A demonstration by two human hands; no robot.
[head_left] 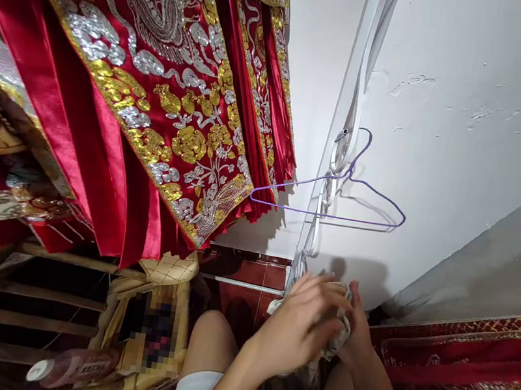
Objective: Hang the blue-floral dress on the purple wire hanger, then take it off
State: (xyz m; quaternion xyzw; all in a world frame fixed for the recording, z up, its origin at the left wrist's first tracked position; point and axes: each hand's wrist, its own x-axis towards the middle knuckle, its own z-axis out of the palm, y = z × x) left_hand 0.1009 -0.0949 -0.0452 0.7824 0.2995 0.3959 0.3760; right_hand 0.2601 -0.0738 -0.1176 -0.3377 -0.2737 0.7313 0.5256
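A bunched, pale patterned cloth (340, 339) is between my two hands, low in front of the wall and above my knees. My left hand (301, 327) lies across its near side, fingers bent over it and slightly blurred. On the other side, my right hand (360, 333) cups the cloth, its thumb pointing up. Much of the bundle is hidden behind the left hand, so I cannot make out what kind of cloth item it is. Above the hands, a thin purple clothes hanger (360, 221) hangs bare from a white strap (363, 73) on the wall.
Red garments with gold and silver sequin embroidery (189, 144) hang at the left. More red embroidered fabric (473, 380) lies at the right. At lower left, a bottle with a white cap (75, 367) rests on a bamboo frame (42, 323). Dark red floor tiles (237, 293) show below.
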